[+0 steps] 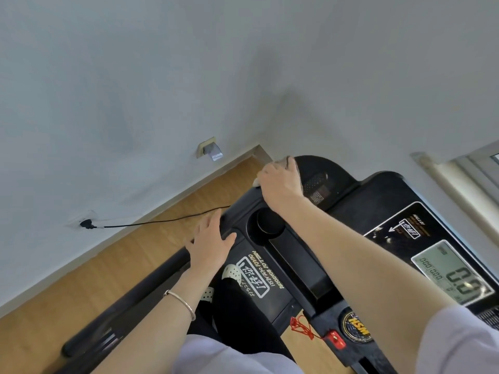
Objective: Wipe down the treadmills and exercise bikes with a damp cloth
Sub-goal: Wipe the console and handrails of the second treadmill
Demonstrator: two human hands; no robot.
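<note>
Pale grey wall (135,76) fills the upper part of the view and meets a wooden floor (81,265) along a light skirting. Low on the wall at the left, a black plug (87,224) sits in a socket, and its thin black cord (162,221) runs right towards the treadmill. Farther right on the wall is a second socket (210,151) with a grey flap.

A dark handrail (129,295) slants up from the lower left to the treadmill console (351,220). The left hand (210,244), a thin bangle (181,303) on its wrist, lies flat on the console's left edge with its fingers straight and spread, holding nothing. Just right of it is a round cup recess (270,220).

The right hand (280,182) is at the console's far edge, near its left corner, fingers curled down over a pale cloth (256,182). The cloth is pressed against the black casing, and only small bits of it show past the fingers.

A red safety cord (302,327) hangs at the console's near edge. On the right side, a grey display (451,271) shows digits.
</note>
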